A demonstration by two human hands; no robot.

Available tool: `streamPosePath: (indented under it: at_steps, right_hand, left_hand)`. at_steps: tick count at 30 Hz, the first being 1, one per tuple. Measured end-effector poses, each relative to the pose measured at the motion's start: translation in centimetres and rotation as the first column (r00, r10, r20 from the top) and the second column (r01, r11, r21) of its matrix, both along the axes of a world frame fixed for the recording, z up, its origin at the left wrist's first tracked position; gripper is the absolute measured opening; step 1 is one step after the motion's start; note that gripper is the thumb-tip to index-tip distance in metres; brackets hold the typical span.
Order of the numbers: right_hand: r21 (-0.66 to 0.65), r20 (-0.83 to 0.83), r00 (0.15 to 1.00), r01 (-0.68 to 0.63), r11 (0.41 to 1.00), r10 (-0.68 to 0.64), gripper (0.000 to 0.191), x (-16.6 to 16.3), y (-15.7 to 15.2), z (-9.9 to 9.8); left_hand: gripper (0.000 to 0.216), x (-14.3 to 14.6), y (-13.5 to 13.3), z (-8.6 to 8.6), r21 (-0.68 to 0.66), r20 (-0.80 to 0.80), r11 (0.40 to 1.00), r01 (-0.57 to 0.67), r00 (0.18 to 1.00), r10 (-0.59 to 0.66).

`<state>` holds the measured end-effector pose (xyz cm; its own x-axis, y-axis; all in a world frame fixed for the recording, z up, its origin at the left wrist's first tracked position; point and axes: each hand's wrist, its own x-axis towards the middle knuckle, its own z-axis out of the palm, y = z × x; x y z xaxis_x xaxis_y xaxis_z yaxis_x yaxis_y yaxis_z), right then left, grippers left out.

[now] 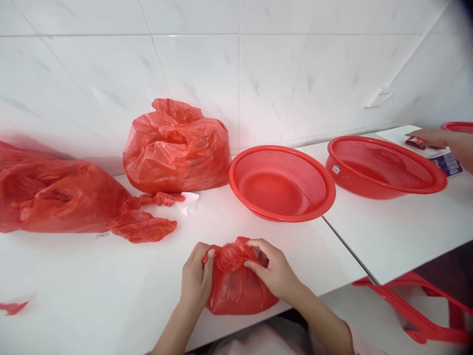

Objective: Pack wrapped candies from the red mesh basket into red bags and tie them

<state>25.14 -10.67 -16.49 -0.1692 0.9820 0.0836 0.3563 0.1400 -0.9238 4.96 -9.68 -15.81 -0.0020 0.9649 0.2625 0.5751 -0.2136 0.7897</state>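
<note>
A small red plastic bag [240, 291], bunched at the top and bulging with contents I cannot make out, sits at the table's front edge. My left hand [198, 273] is closed on the gathered plastic at its upper left. At the upper right, my right hand [271, 268] pinches the same bag's bunched top between thumb and fingers. Just beyond the bag stands a red plastic colander [273, 192] with nothing visible inside.
Two large filled red bags, one against the wall [177, 153] and one at left [62, 197], lie behind. At right are a second red basket [384, 172], another person's hand [443, 140] and a red stool [417, 310]. A red scrap [14, 308] lies left.
</note>
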Motion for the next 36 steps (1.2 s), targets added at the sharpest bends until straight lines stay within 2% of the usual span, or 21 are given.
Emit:
streamPosePath:
  at_steps: [3, 6, 8, 14, 18, 22, 28, 31, 33, 34, 36]
  right_hand:
    - [0.027, 0.001, 1.000, 0.024, 0.999, -0.024, 0.017, 1.6, 0.5, -0.2]
    - [0.057, -0.013, 0.996, 0.094, 0.994, -0.093, 0.015, 2.8, 0.9, -0.2]
    - [0.056, 0.006, 0.995, 0.102, 0.993, -0.103, 0.014, 3.1, 0.9, -0.1]
    - [0.051, 0.070, 0.987, 0.141, 0.989, -0.145, 0.015, 1.1, -0.3, 0.2]
    - [0.122, 0.189, 0.973, 0.112, 0.986, -0.134, 0.009, -0.6, -0.5, -1.8]
    - [0.146, 0.280, 0.949, 0.106, 0.984, -0.144, 0.016, -0.7, 0.1, -3.8]
    - [0.147, 0.337, 0.931, 0.097, 0.984, -0.142, 0.015, -0.8, 0.9, -3.8]
    - [0.091, 0.224, 0.966, 0.108, 0.990, -0.126, 0.008, -0.3, 1.0, -3.2]
    - [0.006, 0.022, 0.991, 0.133, 0.991, -0.133, 0.014, 0.6, 0.8, -2.5]
    - [-0.054, -0.115, 0.981, 0.149, 0.987, -0.155, 0.023, 1.3, 0.6, -2.1]
    - [-0.189, -0.394, 0.891, 0.161, 0.969, -0.225, 0.034, 2.5, 0.2, -1.3]
  left_hand:
    - [0.035, -0.2, -0.8, 0.5, -0.061, 0.006, 0.995, -0.080, 0.997, 0.081]
    - [0.036, 0.0, -1.6, 0.5, -0.127, 0.038, 0.977, -0.173, 0.983, 0.179]
    - [0.035, 0.2, -2.1, 0.3, -0.145, 0.049, 0.974, -0.176, 0.982, 0.185]
    - [0.034, 1.8, -3.0, -0.9, -0.116, -0.030, 0.989, -0.091, 0.996, 0.088]
    - [0.033, 2.6, -2.6, -1.7, -0.111, -0.161, 0.994, 0.019, 0.986, -0.037]
    - [0.030, 2.7, -1.7, -2.6, -0.112, -0.245, 0.994, 0.017, 0.968, -0.044]
    - [0.025, 3.2, -1.0, -3.2, -0.175, -0.255, 0.984, 0.036, 0.964, -0.081]
    - [0.027, 2.9, -1.0, -2.3, -0.214, -0.214, 0.975, 0.053, 0.972, -0.099]
    - [0.032, 2.0, -1.3, -1.3, -0.237, -0.170, 0.970, 0.048, 0.981, -0.090]
    - [0.034, 1.4, -1.5, -0.7, -0.242, -0.138, 0.970, 0.026, 0.988, -0.061]
    - [0.035, -0.2, -1.9, 0.4, -0.244, -0.072, 0.969, -0.033, 0.997, 0.016]
